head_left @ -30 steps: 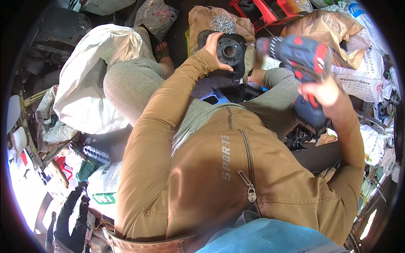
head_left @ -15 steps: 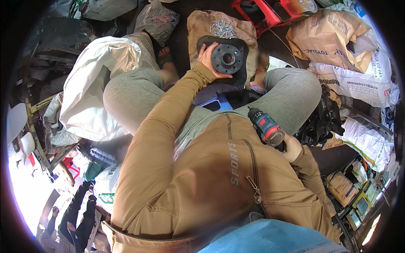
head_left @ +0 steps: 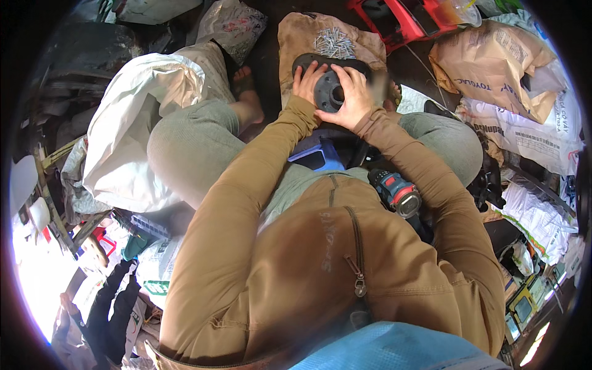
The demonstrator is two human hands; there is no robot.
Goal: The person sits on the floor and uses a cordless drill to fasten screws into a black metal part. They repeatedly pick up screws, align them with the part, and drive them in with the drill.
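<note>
We see one dark round metal part (head_left: 330,92) in the upper middle of the frame, its flat face turned up toward the camera and its central hole pointing straight at us; being round, it shows no clear long axis. It is dark grey, disc-shaped, with a raised hub around the bore, and it sits on a black oval base (head_left: 308,60) whose length runs left to right across the frame. Our left hand (head_left: 306,81) curls over the part's left rim, fingers bent and gripping it. Our right hand (head_left: 354,95) lies spread over its right side, fingers pressed to the face and the thumb at its lower edge. One cordless drill (head_left: 398,196), blue and black with a red collar, rests on the lap right of centre, touched by neither hand. One pile of pale screws (head_left: 334,42) lies on a brown sack (head_left: 290,37) just above the part.
</note>
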